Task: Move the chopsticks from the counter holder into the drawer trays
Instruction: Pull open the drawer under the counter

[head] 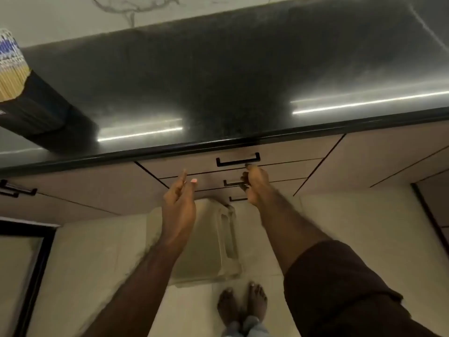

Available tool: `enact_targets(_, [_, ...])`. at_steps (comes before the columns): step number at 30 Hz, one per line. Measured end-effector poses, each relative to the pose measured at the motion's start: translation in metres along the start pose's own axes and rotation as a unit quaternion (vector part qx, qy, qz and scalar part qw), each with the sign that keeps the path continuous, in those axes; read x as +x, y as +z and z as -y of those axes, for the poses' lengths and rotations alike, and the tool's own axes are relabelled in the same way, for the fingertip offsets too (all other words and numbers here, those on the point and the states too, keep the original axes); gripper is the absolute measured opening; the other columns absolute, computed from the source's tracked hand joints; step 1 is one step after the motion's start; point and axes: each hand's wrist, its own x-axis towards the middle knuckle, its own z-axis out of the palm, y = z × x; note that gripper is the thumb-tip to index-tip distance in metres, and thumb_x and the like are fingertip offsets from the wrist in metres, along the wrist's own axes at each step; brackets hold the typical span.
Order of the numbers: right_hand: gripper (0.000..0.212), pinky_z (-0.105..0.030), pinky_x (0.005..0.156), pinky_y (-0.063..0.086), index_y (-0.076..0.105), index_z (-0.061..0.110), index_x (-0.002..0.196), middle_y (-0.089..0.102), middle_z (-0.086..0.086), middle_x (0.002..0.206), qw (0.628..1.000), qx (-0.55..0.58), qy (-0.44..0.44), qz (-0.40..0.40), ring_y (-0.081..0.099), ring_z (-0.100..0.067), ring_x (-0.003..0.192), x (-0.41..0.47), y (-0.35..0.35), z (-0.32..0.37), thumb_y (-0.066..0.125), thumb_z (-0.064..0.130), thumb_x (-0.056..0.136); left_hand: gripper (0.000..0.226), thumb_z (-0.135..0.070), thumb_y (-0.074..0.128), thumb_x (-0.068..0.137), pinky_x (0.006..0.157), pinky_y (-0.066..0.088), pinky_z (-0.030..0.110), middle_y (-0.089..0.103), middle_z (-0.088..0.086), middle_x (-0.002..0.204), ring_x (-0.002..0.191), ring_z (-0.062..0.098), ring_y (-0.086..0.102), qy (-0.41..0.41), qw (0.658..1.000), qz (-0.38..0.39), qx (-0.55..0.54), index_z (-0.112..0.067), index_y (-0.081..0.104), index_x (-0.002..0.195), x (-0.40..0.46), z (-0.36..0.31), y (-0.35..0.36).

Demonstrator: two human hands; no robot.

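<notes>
Right hand, frame centre, curls round the second black bar drawer handle; left hand hangs released. Opening step, drawer looks closed; next needs a pull outward.

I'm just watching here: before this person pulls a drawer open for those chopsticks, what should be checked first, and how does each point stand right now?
1. Chopsticks waiting in the black holder on the counter: ok.
2. Top drawer open: not ok, shut flush.
3. Top drawer handle gripped: not ok; the right hand is just below it, and what its fingers hold cannot be told.
4. Left hand free: ok, fingers relaxed, holding nothing.
5. Trays inside the drawer ready: cannot tell, hidden.
6. Room to pull: cannot tell; a pale bin stands on the floor below.
</notes>
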Motion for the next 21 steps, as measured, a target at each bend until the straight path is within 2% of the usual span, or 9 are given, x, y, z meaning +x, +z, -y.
enact_targets(2, [0.019, -0.036, 0.080, 0.048, 0.058, 0.011, 0.114, 0.050, -0.004, 0.084, 1.000, 0.011, 0.012, -0.015, 0.048, -0.018, 0.081, 0.013, 0.004, 0.001, 0.050, 0.021, 0.100, 0.047, -0.025, 0.051, 0.099, 0.106, 0.029, 0.022, 0.043, -0.005, 0.150, 0.127, -0.002, 0.036, -0.008, 1.000, -0.004, 0.000, -0.020, 0.045, 0.145, 0.005, 0.003, 0.000])
enact_targets(4, [0.022, -0.035, 0.082, 0.049, 0.056, 0.012, 0.119, 0.051, -0.004, 0.089, 0.999, 0.036, 0.026, -0.019, 0.050, -0.019, 0.088, 0.022, 0.008, 0.002, 0.051, 0.021, 0.099, 0.046, -0.026, 0.050, 0.100, 0.111, 0.029, 0.026, 0.042, -0.005, 0.151, 0.129, -0.001, 0.036, -0.013, 1.000, -0.002, -0.003, -0.021, 0.044, 0.145, 0.007, 0.008, -0.001])
enact_targets(8, [0.025, -0.034, 0.081, 0.054, 0.059, 0.011, 0.121, 0.060, -0.009, 0.102, 0.995, 0.089, 0.034, -0.030, 0.059, -0.023, 0.097, 0.037, 0.018, 0.003, 0.056, 0.022, 0.098, 0.045, -0.025, 0.050, 0.100, 0.116, 0.031, 0.034, 0.044, -0.006, 0.150, 0.134, 0.004, 0.039, -0.023, 0.999, -0.025, -0.007, -0.020, 0.046, 0.144, 0.013, 0.016, -0.003])
enact_targets(10, [0.022, -0.035, 0.086, 0.057, 0.060, 0.010, 0.117, 0.063, -0.012, 0.109, 0.991, 0.126, 0.031, -0.033, 0.063, -0.025, 0.104, 0.044, 0.020, 0.005, 0.058, 0.019, 0.097, 0.045, -0.025, 0.049, 0.100, 0.116, 0.031, 0.036, 0.044, -0.006, 0.150, 0.135, 0.007, 0.040, -0.030, 0.999, -0.032, -0.007, -0.021, 0.046, 0.144, 0.015, 0.021, -0.005])
enact_targets(13, [0.016, -0.038, 0.092, 0.058, 0.060, 0.007, 0.111, 0.065, -0.018, 0.108, 0.981, 0.187, 0.039, -0.025, 0.065, -0.026, 0.096, 0.050, 0.019, 0.006, 0.058, 0.014, 0.097, 0.045, -0.025, 0.049, 0.100, 0.115, 0.032, 0.034, 0.044, -0.008, 0.149, 0.134, 0.007, 0.042, -0.035, 0.999, -0.034, -0.010, -0.021, 0.046, 0.144, 0.018, 0.025, -0.005])
enact_targets(17, [0.008, -0.037, 0.083, 0.061, 0.062, 0.006, 0.099, 0.067, -0.017, 0.093, 0.976, 0.211, 0.043, -0.006, 0.067, -0.026, 0.082, 0.058, 0.013, 0.002, 0.059, 0.014, 0.097, 0.044, -0.025, 0.048, 0.100, 0.115, 0.032, 0.035, 0.043, -0.009, 0.149, 0.133, 0.006, 0.042, -0.033, 0.999, -0.030, -0.008, -0.021, 0.046, 0.144, 0.023, 0.028, -0.004])
enact_targets(21, [0.013, -0.037, 0.074, 0.062, 0.061, 0.006, 0.108, 0.068, -0.015, 0.088, 0.977, 0.212, 0.031, 0.005, 0.067, -0.025, 0.079, 0.059, 0.014, 0.001, 0.059, 0.013, 0.097, 0.045, -0.028, 0.050, 0.099, 0.116, 0.032, 0.039, 0.043, -0.008, 0.150, 0.136, 0.008, 0.040, -0.033, 0.999, -0.024, 0.001, -0.020, 0.047, 0.143, 0.026, 0.033, -0.001])
